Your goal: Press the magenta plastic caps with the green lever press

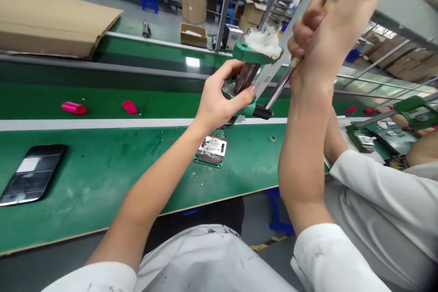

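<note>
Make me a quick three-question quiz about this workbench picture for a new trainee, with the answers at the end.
1. Multiple choice: the person's left hand is on
A) a blue stool
B) the green-flanged part with white matter on top
C) a cardboard box

2. True or false: in the picture, the phone lies to the left of the white-plated piece.

3. Fill in the blank: the tube-like piece nearest the picture's left edge is coloured ____.

Key:
1. B
2. True
3. Pink
</note>
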